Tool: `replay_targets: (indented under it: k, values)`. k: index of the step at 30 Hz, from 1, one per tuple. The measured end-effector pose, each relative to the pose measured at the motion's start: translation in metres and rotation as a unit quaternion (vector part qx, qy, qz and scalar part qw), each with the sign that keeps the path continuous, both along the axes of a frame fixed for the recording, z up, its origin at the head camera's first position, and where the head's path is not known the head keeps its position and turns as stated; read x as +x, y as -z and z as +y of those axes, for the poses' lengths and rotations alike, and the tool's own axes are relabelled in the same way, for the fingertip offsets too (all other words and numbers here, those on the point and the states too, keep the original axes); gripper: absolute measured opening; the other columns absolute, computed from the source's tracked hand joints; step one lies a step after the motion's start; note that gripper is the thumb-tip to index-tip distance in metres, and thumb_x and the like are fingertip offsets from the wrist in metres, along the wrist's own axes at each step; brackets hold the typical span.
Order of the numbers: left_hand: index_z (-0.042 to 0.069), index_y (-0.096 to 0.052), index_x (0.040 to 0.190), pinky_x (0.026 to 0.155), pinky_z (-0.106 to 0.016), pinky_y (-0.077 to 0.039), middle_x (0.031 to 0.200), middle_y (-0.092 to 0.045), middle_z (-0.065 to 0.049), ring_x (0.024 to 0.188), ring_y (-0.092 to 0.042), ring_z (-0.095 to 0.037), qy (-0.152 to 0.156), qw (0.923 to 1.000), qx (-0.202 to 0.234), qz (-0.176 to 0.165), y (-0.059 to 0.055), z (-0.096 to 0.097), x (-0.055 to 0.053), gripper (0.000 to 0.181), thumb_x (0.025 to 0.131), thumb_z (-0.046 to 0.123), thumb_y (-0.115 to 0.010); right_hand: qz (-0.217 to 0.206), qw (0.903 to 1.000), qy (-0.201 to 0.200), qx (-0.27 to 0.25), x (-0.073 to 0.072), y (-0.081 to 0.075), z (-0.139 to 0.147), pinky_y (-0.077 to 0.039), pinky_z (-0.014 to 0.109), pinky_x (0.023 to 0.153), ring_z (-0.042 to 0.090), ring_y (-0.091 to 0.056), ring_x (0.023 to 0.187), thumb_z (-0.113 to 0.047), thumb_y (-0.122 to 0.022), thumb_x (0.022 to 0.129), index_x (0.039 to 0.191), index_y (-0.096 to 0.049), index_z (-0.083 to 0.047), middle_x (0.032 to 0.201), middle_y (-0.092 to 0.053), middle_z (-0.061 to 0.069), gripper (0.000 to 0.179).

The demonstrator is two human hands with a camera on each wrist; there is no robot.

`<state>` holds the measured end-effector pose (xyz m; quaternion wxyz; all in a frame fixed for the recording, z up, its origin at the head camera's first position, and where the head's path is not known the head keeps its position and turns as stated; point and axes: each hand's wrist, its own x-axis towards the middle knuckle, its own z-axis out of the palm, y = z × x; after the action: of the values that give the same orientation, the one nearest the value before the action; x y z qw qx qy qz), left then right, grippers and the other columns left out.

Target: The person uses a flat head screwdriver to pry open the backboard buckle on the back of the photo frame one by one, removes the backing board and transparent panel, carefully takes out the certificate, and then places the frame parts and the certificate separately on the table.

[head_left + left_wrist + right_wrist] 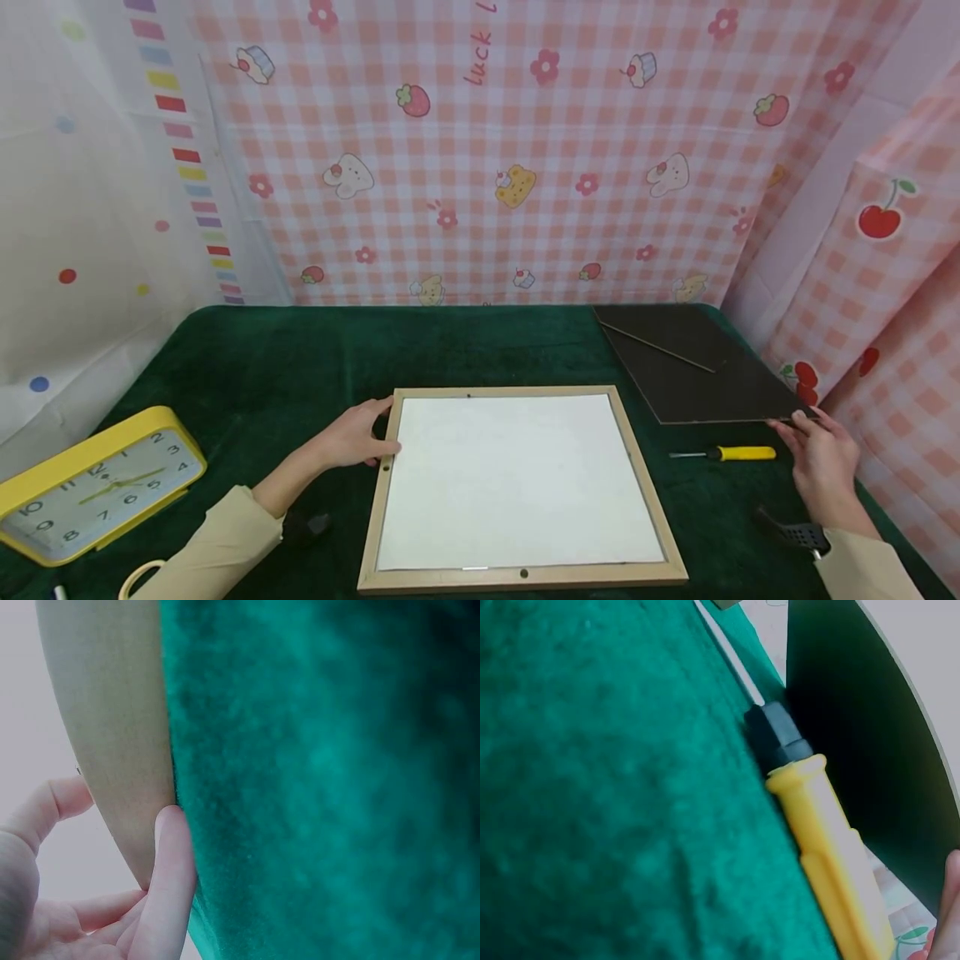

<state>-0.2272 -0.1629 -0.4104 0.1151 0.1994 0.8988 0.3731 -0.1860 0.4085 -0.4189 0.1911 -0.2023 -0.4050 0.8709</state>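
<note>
A light wooden frame (592,572) lies on the green cloth with a white sheet (517,483) inside it. My left hand (356,435) grips its left side near the far corner, thumb on the inner edge; in the left wrist view, fingers bend round the wooden rail (120,735). At the right, my right hand (825,462) pinches the near right corner of a dark flat board (675,392), which carries a thin strip (656,345). Just below the board's near edge lies a yellow-handled screwdriver (746,453), seen close up in the right wrist view.
A yellow clock (183,446) stands at the left of the green cloth (337,350). Partly behind the left sleeve is a cream ring-shaped thing (135,575). Checked pink curtains (480,250) hang behind the table and down its right side.
</note>
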Motion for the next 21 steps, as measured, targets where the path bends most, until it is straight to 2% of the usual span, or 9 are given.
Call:
replay_targets:
  k: [4,10,13,15,18,21]
  values:
    - [-0.005,-0.031,0.131,0.054,-0.027,-0.049,0.114,-0.043,-0.022,0.057,-0.056,-0.012,0.002,1.0000,0.003,0.001,0.001,0.000,0.000,0.066,0.079,0.014,-0.067,-0.027,0.9995,-0.012,0.010,-0.003,0.004,0.004,-0.050,0.026,0.059,0.021,-0.063,0.064,-0.001,-0.059,0.082,0.112,-0.043,-0.011,0.080,-0.056,0.003,0.035]
    - [-0.006,-0.031,0.131,0.053,-0.025,-0.048,0.115,-0.043,-0.022,0.056,-0.055,-0.012,0.009,0.9999,0.002,0.011,0.003,-0.001,-0.002,0.066,0.079,0.014,-0.066,-0.108,0.9919,-0.043,0.052,-0.007,0.010,0.012,-0.049,0.024,0.062,0.017,-0.063,0.063,-0.009,-0.068,0.076,0.113,-0.040,-0.020,0.081,-0.053,-0.003,0.048]
    - [-0.006,-0.031,0.131,0.052,-0.025,-0.048,0.115,-0.043,-0.023,0.057,-0.055,-0.012,0.013,0.9998,0.004,0.014,0.003,-0.002,-0.001,0.065,0.079,0.014,-0.066,-0.118,0.9890,-0.063,0.063,-0.007,0.011,0.017,-0.049,0.024,0.063,0.016,-0.063,0.064,-0.012,-0.071,0.073,0.113,-0.038,-0.023,0.078,-0.055,-0.004,0.052]
    - [-0.006,-0.031,0.130,0.052,-0.025,-0.048,0.115,-0.043,-0.022,0.057,-0.055,-0.012,0.014,0.9998,0.005,0.013,0.003,-0.002,-0.001,0.065,0.079,0.014,-0.066,-0.126,0.9863,-0.072,0.080,-0.007,0.012,0.019,-0.049,0.023,0.062,0.015,-0.063,0.064,-0.013,-0.072,0.072,0.107,-0.039,-0.022,0.074,-0.056,-0.004,0.049]
    - [-0.005,-0.031,0.130,0.052,-0.025,-0.048,0.114,-0.044,-0.022,0.058,-0.055,-0.012,0.008,0.9999,0.005,0.010,0.002,-0.001,-0.001,0.065,0.079,0.014,-0.066,-0.153,0.9772,-0.073,0.127,-0.008,0.011,0.022,-0.049,0.022,0.059,0.012,-0.063,0.060,-0.016,-0.074,0.070,0.102,-0.041,-0.018,0.068,-0.057,-0.006,0.045]
    - [-0.005,-0.032,0.131,0.052,-0.025,-0.048,0.114,-0.044,-0.021,0.059,-0.055,-0.012,0.001,1.0000,0.003,0.008,0.002,0.000,-0.001,0.065,0.079,0.014,-0.067,-0.193,0.9610,-0.080,0.181,-0.009,0.010,0.024,-0.048,0.020,0.057,0.009,-0.062,0.058,-0.021,-0.073,0.071,0.098,-0.044,-0.015,0.063,-0.057,-0.008,0.040]
